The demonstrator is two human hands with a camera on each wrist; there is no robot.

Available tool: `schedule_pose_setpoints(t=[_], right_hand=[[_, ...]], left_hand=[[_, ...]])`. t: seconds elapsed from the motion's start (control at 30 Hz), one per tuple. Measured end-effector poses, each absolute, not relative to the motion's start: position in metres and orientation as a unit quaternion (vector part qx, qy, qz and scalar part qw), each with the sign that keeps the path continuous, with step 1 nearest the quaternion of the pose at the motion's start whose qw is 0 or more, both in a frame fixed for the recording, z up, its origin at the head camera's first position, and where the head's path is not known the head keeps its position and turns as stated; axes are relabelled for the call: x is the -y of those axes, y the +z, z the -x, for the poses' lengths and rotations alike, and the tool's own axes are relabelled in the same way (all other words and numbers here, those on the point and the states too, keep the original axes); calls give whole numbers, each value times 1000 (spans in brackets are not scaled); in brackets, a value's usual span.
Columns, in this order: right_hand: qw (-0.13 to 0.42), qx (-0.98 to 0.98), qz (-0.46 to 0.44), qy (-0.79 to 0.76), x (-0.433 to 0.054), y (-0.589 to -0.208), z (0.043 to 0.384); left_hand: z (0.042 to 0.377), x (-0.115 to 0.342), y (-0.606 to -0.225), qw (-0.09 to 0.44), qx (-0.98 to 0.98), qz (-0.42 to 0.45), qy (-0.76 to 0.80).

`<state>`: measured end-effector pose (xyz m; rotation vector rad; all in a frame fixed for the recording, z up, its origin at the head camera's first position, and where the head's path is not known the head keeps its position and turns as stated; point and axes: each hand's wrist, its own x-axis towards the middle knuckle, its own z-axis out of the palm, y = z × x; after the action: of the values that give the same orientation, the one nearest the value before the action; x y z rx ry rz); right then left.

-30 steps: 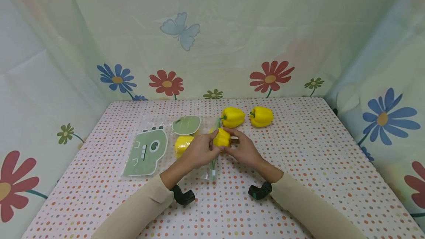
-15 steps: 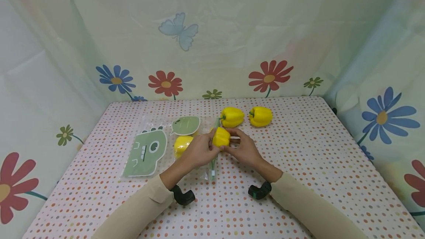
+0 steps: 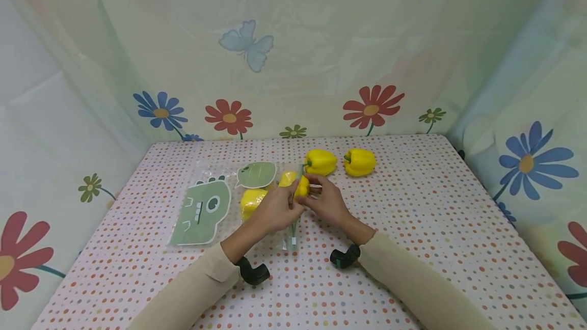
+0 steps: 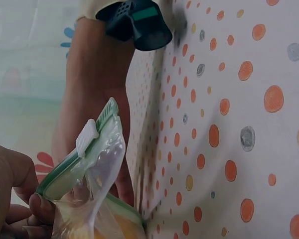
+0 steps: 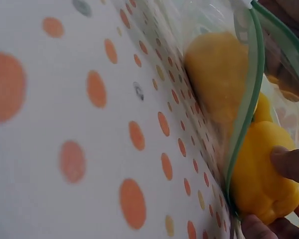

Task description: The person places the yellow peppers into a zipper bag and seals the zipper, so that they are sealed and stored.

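A clear zip bag (image 3: 202, 213) with green cartoon prints and a green zip strip lies flat on its side. My left hand (image 3: 276, 209) pinches the upper side of its mouth, next to the white slider (image 4: 87, 138). In my right hand (image 3: 328, 202) is a yellow bell pepper (image 5: 264, 167), gripped between thumb and fingers and partly inside the mouth, stem end inward. Through the film show a second bell pepper (image 3: 252, 202) on the left and a third bell pepper (image 3: 288, 178) just ahead of the held one.
Two loose yellow bell peppers (image 3: 321, 162) lie behind the bag, the farther right one (image 3: 359, 162) a little apart. A dotted cloth (image 3: 412, 248) covers the table, and printed flower curtains (image 3: 302, 65) enclose its back and sides.
My right hand has moved left, pushing the bell pepper farther into the bag's mouth. The left hand keeps its place. Another bell pepper inside the bag now shows beyond my left fingers.
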<state>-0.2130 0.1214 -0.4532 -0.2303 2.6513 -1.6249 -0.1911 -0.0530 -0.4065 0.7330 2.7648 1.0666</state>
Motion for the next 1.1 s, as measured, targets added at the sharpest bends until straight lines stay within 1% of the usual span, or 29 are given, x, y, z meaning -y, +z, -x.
schedule_pose_setpoints(t=[0.27,0.47,0.63,0.87,1.1], right_hand=[[1,-846,68,-528,-113,-454,220],[5,-851,55,-522,-114,-454,218],[4,-845,64,-531,-114,-453,214],[-12,-838,68,-541,-113,-453,214],[-8,-834,68,-548,-111,-456,218]], left_hand=[[191,53,-407,49,-905,-230,355],[191,52,-408,47,-904,-231,356],[192,52,-409,40,-908,-228,349],[194,52,-409,33,-907,-234,350],[193,52,-409,36,-907,-236,347]])
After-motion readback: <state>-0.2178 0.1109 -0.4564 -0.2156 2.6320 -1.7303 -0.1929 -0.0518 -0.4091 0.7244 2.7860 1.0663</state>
